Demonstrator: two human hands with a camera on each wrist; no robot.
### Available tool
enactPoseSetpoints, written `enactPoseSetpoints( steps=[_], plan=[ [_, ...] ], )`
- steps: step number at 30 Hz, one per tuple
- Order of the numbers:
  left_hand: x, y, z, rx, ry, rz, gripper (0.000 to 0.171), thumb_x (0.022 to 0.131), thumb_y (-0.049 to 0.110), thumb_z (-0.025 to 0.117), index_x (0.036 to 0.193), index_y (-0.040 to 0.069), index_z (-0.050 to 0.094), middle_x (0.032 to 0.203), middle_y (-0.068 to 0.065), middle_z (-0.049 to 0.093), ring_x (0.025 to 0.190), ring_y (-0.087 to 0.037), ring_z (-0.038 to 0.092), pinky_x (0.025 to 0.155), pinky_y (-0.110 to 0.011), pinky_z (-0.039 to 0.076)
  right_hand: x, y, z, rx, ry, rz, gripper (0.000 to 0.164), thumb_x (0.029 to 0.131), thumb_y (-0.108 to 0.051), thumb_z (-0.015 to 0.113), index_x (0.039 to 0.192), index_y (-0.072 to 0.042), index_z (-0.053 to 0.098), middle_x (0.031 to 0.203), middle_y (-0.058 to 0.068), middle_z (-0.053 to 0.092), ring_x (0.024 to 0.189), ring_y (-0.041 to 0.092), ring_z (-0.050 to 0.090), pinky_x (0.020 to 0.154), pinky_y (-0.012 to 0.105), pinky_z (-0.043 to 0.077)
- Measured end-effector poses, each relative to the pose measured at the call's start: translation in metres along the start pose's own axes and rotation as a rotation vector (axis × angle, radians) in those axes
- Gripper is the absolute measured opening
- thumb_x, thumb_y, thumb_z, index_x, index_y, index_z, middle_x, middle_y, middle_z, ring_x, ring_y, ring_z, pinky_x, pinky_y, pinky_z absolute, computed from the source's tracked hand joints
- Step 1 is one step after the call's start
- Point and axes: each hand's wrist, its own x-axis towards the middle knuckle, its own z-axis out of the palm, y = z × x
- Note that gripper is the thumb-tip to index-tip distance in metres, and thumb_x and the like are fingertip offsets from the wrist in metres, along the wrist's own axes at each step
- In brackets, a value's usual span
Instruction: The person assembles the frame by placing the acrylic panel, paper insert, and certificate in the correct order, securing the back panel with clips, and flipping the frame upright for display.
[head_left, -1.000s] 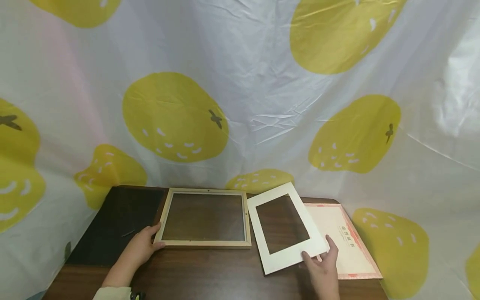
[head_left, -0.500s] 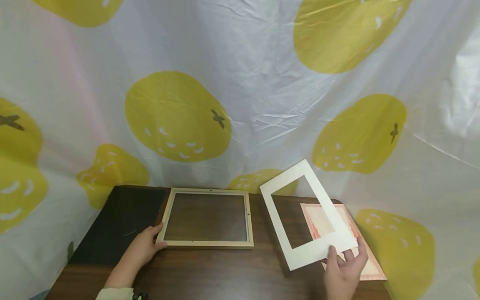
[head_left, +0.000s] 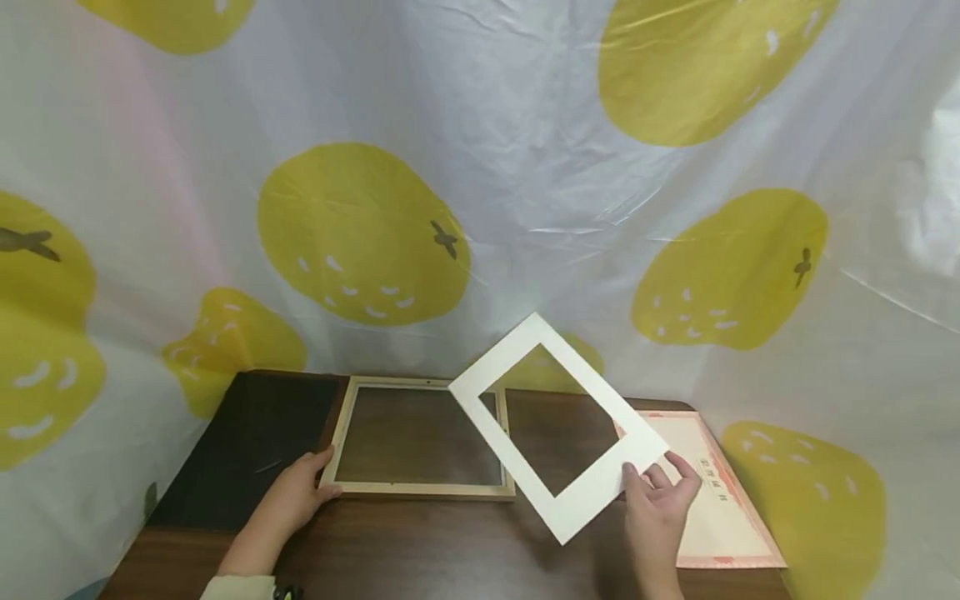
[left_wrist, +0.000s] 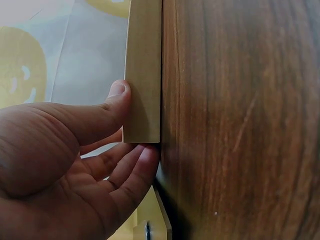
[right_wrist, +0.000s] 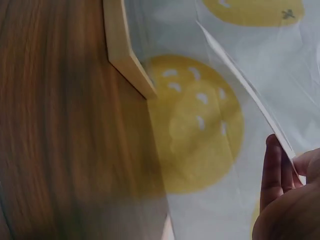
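A light wooden picture frame with a clear pane lies flat on the brown table. My left hand grips its front left corner. In the left wrist view the thumb lies against the wooden edge, with fingers bent around the corner's end. My right hand pinches a white picture mat near its lower right corner, thumb on top and fingers beneath. The mat is raised and tilted, its left corner overlapping the frame's right side in the head view. The right wrist view shows the mat edge-on.
On the left lies a black backing board with a small thin item on it. A cream certificate sheet with a pink border lies at the right, partly behind the right hand. A lemon-patterned curtain hangs behind the table.
The right hand first carried the mat up and to the right, then back left, turning it until its corner overlaps the frame. The left hand stays on the frame's corner.
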Motion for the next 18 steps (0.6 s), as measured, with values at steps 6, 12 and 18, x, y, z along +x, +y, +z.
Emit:
enactPoseSetpoints(
  steps=[6,12,18],
  plan=[
    [0.0,0.006,0.003,0.004,0.004,0.006,0.078,0.096,0.023,0.085,0.158,-0.009,0.049,0.14,-0.034,0.065,0.129,-0.052,0.064,0.107,-0.065,0.053,-0.008,0.013,0.012,-0.171,-0.138,0.045,0.063,0.105,0.005,0.065,0.152,-0.015,0.028,0.107,0.007,0.075,0.085,0.013,0.079,0.073,0.024,0.065],
    [-0.002,0.004,0.001,0.012,-0.012,0.005,0.078,0.097,0.025,0.083,0.158,-0.008,0.049,0.146,-0.038,0.06,0.134,-0.055,0.061,0.11,-0.066,0.051,-0.01,0.023,0.028,-0.325,-0.26,0.068,0.061,0.106,0.0,0.065,0.155,-0.013,0.031,0.096,0.009,0.07,0.065,0.011,0.07,0.058,0.023,0.056],
    [-0.005,0.0,-0.001,0.013,-0.022,-0.002,0.078,0.097,0.026,0.083,0.158,-0.009,0.048,0.146,-0.038,0.06,0.135,-0.057,0.059,0.11,-0.068,0.05,-0.004,0.028,0.039,-0.365,-0.366,0.189,0.068,0.105,-0.006,0.071,0.159,-0.012,0.03,0.098,0.006,0.066,0.065,0.014,0.066,0.059,0.031,0.06]
  ],
)
